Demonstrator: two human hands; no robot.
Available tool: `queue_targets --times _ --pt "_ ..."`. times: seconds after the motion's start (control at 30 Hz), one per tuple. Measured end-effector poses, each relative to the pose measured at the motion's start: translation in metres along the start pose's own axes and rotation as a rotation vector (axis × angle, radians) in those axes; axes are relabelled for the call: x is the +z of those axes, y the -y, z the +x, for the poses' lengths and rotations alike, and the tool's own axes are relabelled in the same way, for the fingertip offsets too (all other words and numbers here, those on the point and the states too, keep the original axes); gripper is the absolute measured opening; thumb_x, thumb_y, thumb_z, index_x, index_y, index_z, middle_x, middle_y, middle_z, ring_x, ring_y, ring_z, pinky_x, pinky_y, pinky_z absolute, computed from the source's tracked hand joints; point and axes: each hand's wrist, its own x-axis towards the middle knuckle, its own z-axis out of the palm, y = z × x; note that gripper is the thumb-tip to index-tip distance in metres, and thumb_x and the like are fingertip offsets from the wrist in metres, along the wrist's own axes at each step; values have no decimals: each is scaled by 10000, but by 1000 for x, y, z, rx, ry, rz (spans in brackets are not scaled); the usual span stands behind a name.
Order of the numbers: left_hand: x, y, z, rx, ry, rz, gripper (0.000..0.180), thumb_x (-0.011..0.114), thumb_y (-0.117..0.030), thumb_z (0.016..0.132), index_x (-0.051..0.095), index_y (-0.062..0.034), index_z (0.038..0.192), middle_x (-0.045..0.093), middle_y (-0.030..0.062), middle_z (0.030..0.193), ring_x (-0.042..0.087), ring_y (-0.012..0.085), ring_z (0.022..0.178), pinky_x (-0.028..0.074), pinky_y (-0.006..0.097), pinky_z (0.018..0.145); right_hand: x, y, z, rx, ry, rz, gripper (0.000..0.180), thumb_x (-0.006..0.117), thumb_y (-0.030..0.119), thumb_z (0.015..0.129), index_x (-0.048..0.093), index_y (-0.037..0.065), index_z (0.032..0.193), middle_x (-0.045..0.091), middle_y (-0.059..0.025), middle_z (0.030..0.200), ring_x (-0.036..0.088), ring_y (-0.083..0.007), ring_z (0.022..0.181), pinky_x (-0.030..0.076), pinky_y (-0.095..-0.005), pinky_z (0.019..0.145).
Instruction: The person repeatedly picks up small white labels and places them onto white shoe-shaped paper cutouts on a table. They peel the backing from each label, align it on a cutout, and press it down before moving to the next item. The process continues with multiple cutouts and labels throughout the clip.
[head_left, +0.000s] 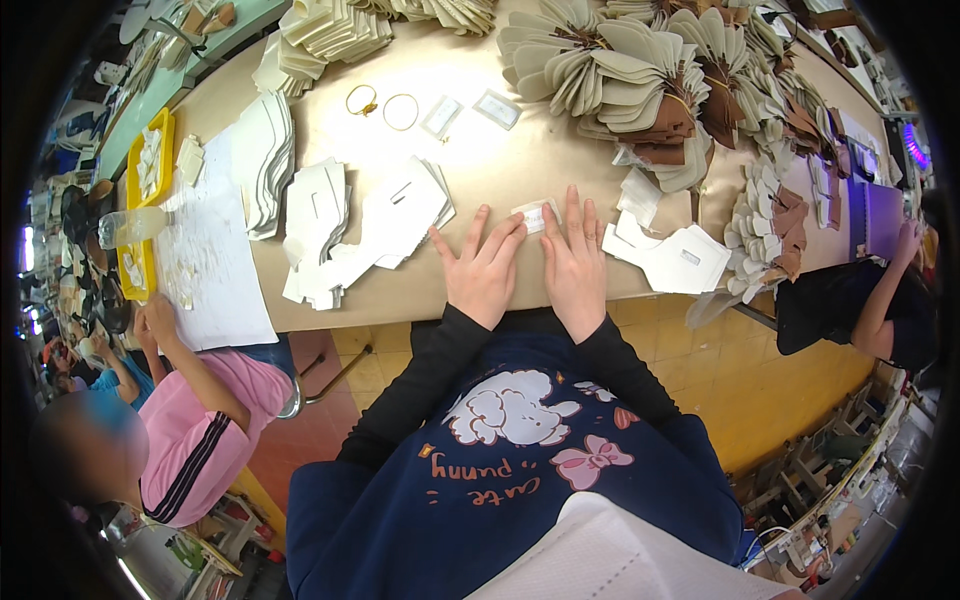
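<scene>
Both my hands lie flat on the tan table top (560,160) near its front edge, fingers spread and pointing away from me. My left hand (482,268) and my right hand (572,262) rest side by side, and their fingertips press on a small white rectangular tag (535,215) between them. A fanned pile of white cut pieces (365,230) lies just left of my left hand. Another white cut piece (680,258) with a small tag lies right of my right hand.
Fanned bundles of beige and brown cut pieces (640,80) fill the far right of the table. Two gold rings (385,105) and small clear packets (470,110) lie further back. A person in a pink top (205,420) works at my left, another person (880,310) at my right.
</scene>
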Motion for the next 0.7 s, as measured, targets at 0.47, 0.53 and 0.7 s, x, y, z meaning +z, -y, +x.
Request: queue_targets --times 0.47,0.53,0.7 --pt "5 6 -3 21 16 -52 329 626 -97 891 654 -186 1207 575 -92 1370 410 234 1431 80 749 1138 -2 -6 1 10 -83 133 624 670 196 932 437 -21 1468 341 -212 1580 342 -432 1434 346 -482 1139" --pt "6 7 -2 8 14 -103 325 620 -104 904 652 -182 1218 569 -73 1385 411 241 1428 93 733 1148 -5 -9 -2 -21 -37 131 636 690 178 914 438 -49 1452 355 -215 1571 344 -435 1432 343 -482 1143" --pt "-2 2 3 7 3 -159 390 624 -149 933 620 -183 1321 537 -18 1444 416 265 1419 123 717 1149 -10 -10 -7 -50 4 116 626 691 159 910 441 -60 1441 358 -219 1568 345 -443 1431 341 -482 1147"
